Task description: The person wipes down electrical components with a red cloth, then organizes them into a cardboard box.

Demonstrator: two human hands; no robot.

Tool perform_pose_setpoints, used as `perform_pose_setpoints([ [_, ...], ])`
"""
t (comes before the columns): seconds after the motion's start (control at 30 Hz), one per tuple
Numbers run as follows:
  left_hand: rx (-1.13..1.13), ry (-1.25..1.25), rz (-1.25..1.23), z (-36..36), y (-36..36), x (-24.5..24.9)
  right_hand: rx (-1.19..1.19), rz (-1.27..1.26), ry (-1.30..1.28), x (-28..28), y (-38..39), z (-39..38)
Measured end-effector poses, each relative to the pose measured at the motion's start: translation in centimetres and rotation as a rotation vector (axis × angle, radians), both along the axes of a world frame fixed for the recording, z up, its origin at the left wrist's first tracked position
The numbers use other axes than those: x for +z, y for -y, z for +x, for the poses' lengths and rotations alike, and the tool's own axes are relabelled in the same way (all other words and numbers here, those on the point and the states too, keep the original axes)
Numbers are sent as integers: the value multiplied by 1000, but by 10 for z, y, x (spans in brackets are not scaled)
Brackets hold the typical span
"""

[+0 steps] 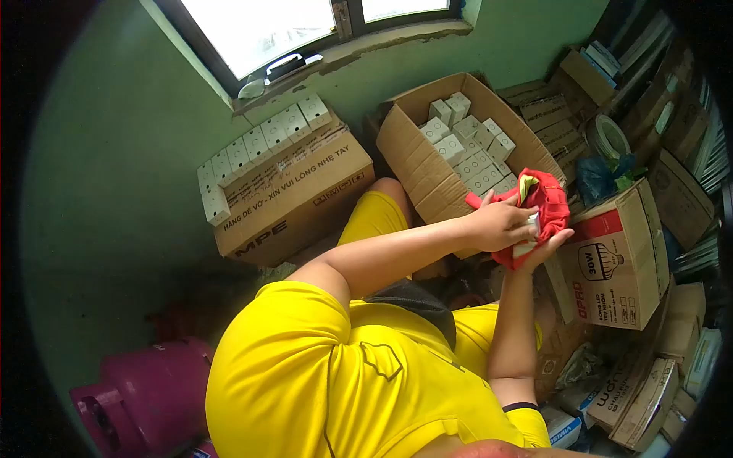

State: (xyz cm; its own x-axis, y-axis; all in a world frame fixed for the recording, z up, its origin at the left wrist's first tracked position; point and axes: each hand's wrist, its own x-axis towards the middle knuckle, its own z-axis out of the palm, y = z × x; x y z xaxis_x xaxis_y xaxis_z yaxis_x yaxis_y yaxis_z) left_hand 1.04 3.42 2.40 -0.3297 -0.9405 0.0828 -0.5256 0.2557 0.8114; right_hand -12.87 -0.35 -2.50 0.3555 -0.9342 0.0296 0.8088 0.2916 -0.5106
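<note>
Both my hands are together over the near right corner of an open carton point(412, 164). Between them is a bunched red cloth point(551, 200) with a yellow patch. My left hand point(500, 223) lies on the cloth from the left, its fingers bent against a small white piece point(533, 223), probably a box, partly hidden in the folds. My right hand point(544, 250) cups the cloth from below, with the thumb side up at the right. Inside the carton stand several small white boxes point(467, 156) with round marks on their faces.
A closed carton point(298, 202) at the left carries a row of similar white boxes point(263, 141) along its top. A lamp carton point(611, 263) stands at the right, with stacked cardboard point(550, 114) behind. A purple gas cylinder point(156, 389) is at the lower left, below the window wall.
</note>
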Motion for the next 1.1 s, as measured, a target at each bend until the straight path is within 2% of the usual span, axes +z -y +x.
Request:
perform_pose_setpoints([
  [0.07,0,-44,4,2,-5,-7,21,33,-74,23,-9,2],
  [0.1,4,-62,7,5,-8,-9,-77,47,-165,21,-10,6],
  [0.13,73,-89,-99,9,-12,-12,-174,61,-257,19,-11,10],
  [0.17,28,-185,6,17,-12,-14,-271,76,-352,16,-13,13],
  [0.23,-66,-382,213,36,-17,2,-164,-109,-394,-11,-4,6],
  [0.27,-42,-683,109,36,-16,-11,-107,-200,-458,-32,10,-3],
  [0.3,-109,-853,184,43,-16,-11,-53,-293,-521,-44,16,-7],
  [0.33,-52,-998,148,48,-14,-13,29,-178,-509,-47,14,-2],
  [0.37,6,-1142,109,52,-12,-14,21,-270,-426,-60,23,2],
  [0.4,36,-1308,75,49,-8,-9,77,-286,-367,-50,19,6],
  [0.43,108,-1210,95,57,-5,-10,138,-302,-308,-36,12,10],
  [0.5,321,-673,-214,59,5,-18,140,-394,-464,-30,12,16],
  [0.53,358,-614,-158,56,4,-23,138,-443,-543,-29,12,19],
  [0.63,625,-296,-29,50,-1,-25,95,-281,-524,-31,16,22],
  [0.73,743,-246,-472,43,-19,-19,14,-77,-452,-38,17,23],
  [0.77,658,-149,-540,43,-18,-24,7,-17,-413,-41,18,23],
  [0.8,572,-53,-606,45,-17,-34,140,-103,-302,-65,32,15],
  [0.83,482,45,-669,47,-18,-39,150,-58,-285,-69,31,15],
  [0.9,373,31,-543,51,-19,-39,165,28,-251,-75,29,10],
  [1.0,195,25,-399,67,-22,-27,267,29,-175,-85,31,4],
  [1.1,-66,-305,-228,88,-17,-12,326,75,55,-72,24,7],
])
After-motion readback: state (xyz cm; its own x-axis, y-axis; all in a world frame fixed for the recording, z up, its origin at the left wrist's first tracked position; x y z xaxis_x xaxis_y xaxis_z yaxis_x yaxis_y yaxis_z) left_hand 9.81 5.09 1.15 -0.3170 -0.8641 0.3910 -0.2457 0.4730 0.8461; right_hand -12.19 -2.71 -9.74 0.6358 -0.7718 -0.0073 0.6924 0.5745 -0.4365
